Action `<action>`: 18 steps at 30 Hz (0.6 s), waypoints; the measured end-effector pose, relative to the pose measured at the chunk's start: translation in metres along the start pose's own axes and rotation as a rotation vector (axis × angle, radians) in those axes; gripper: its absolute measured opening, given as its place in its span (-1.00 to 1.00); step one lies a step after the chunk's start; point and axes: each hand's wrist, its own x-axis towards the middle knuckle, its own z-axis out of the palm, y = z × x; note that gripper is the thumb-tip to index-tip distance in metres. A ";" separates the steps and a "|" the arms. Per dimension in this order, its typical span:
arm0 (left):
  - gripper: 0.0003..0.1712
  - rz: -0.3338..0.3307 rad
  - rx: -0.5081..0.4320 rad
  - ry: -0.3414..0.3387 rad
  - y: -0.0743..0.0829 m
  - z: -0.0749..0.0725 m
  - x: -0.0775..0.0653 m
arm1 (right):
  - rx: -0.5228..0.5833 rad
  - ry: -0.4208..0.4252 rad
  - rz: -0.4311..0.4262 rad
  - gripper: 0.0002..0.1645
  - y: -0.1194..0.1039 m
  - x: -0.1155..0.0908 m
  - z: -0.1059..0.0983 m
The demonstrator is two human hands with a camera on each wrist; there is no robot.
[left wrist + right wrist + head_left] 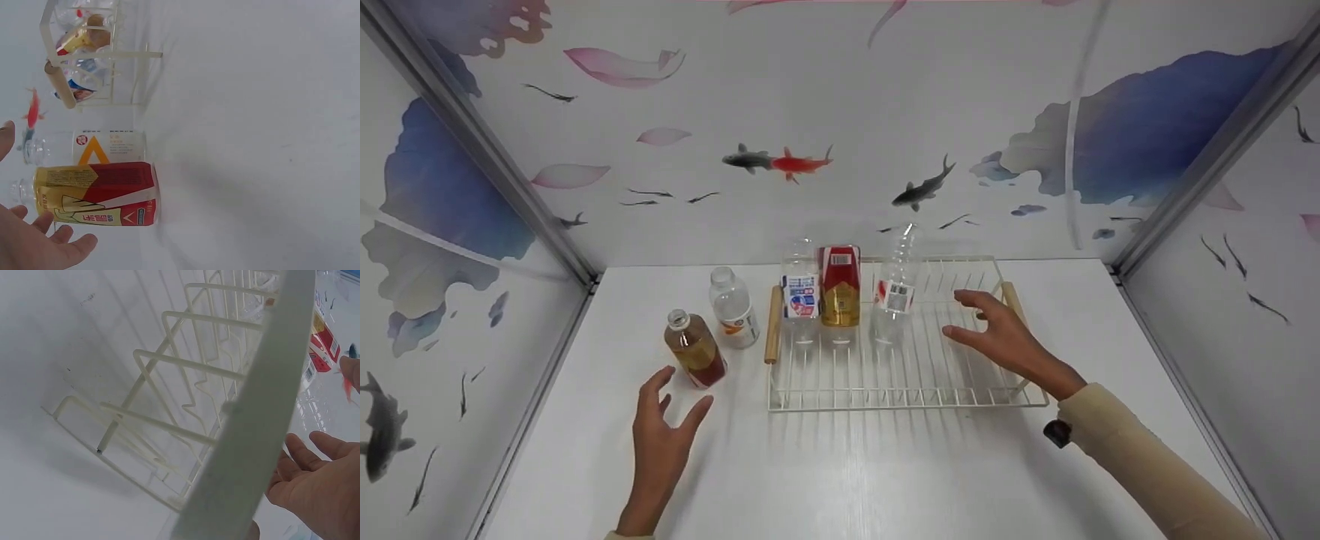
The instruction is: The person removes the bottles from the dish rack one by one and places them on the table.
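Note:
My left hand [660, 427] is beside a red-and-gold labelled bottle [697, 356], thumb and fingers apart, nothing held. The bottle is upright, uncapped and has a clear glassy neck. Close behind it stands a clear uncapped bottle [737, 315] with an orange mark on its label. My right hand [1005, 337] hovers at the right end of a cream wire rack [907, 409], fingers spread and holding nothing. In the rack are a clear bottle with a blue-and-white label [801, 296], a red-and-gold bottle [840, 289] and a clear bottle with a white-and-red label [895, 296].
Wooden handles [773, 326] flank the rack at both ends. The white table [840, 465] is enclosed by panels printed with fish and petals; the back panel [840, 97] rises just behind the rack. Metal posts [532, 180] run along the panel corners.

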 end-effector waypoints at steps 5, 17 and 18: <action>-0.24 0.059 -0.024 -0.062 0.005 0.002 -0.004 | -0.018 -0.006 0.006 -0.06 -0.003 0.005 0.002; -0.09 0.120 -0.058 -0.256 0.014 0.017 -0.001 | 0.009 -0.036 0.035 -0.05 -0.006 0.016 0.009; -0.09 0.126 -0.053 -0.265 0.015 0.018 -0.001 | 0.013 -0.038 0.033 -0.05 -0.006 0.016 0.010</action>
